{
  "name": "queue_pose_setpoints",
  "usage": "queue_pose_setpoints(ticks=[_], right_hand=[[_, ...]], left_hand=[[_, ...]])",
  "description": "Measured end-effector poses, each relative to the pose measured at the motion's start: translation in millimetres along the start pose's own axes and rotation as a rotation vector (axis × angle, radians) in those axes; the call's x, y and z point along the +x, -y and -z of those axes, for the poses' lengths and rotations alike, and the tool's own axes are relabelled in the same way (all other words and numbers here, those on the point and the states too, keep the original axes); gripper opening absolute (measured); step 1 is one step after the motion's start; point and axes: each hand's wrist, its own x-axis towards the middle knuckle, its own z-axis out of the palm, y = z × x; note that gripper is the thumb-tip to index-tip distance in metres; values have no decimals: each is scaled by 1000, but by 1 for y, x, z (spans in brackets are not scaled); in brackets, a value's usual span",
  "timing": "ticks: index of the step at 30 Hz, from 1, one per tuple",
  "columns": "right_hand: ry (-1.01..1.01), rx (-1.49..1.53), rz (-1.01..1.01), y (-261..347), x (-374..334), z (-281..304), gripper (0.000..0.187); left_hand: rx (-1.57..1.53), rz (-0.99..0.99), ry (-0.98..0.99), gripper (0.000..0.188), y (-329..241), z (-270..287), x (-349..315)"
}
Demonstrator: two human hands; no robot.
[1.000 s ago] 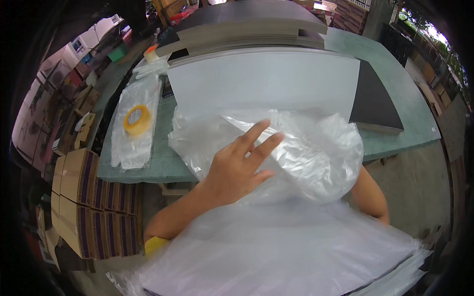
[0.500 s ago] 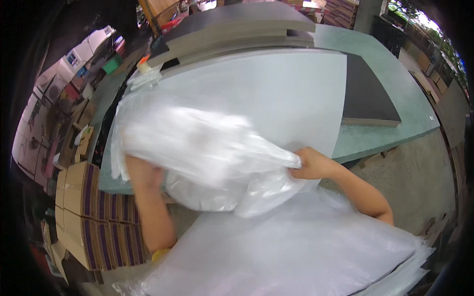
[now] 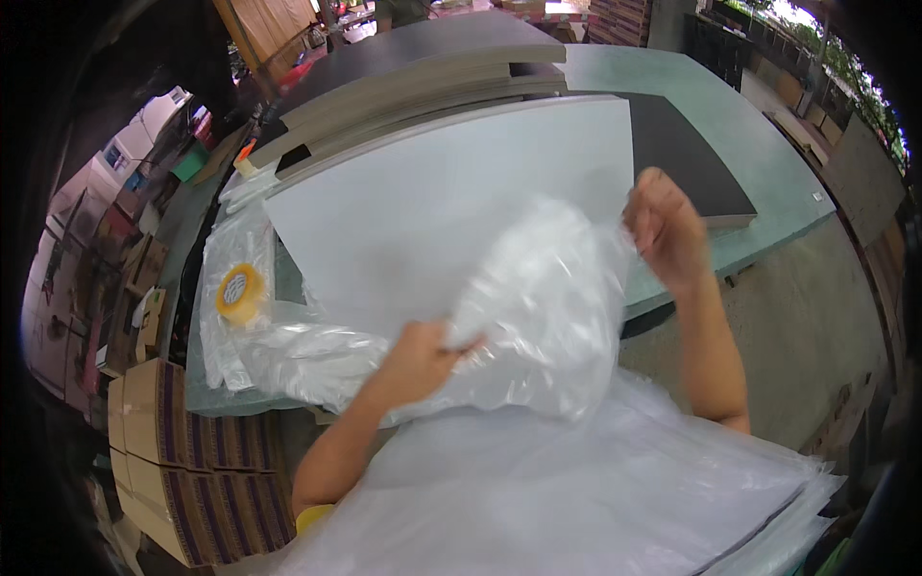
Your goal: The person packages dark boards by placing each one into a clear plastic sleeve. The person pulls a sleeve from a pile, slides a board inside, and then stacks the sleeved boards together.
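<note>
A crumpled clear plastic bag (image 3: 543, 307) spreads between my hands, over the near part of a large white board (image 3: 413, 202). My left hand (image 3: 413, 365) grips its lower left part with curled fingers. Raised higher at the right, my right hand (image 3: 667, 230) is closed with fingertips pinching the bag's edge; motion blurs them slightly. More clear plastic (image 3: 307, 360) trails leftward along the table edge. On it rests a yellow roll of packing tape (image 3: 240, 293). Nearest me lies a broad stack of large clear plastic sheets or bags (image 3: 538, 490).
A green-topped table (image 3: 653, 77) carries the boards. Behind the white board rises a stack of thick dark-topped boards (image 3: 423, 58); another dark board (image 3: 682, 154) lies at right. Piled flat cartons (image 3: 192, 451) stand at lower left. A tape dispenser with an orange part (image 3: 245, 158) sits far left.
My left hand has moved right, toward the middle. My right hand has risen and gone right, lifting the plastic bag. The tape roll and more white board are now uncovered.
</note>
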Motion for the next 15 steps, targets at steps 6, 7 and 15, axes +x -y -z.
queue_pose_setpoints(ticks=[6,7,15], right_hand=[[33,-43,-243,-40,-11,-17,42],[115,-60,-328,-37,-6,-15,42],[-47,209,-487,-29,3,-22,22]], left_hand=[[-277,43,-168,48,9,33,0],[-308,12,-231,46,7,34,0],[727,-345,-988,45,-14,46,-13]])
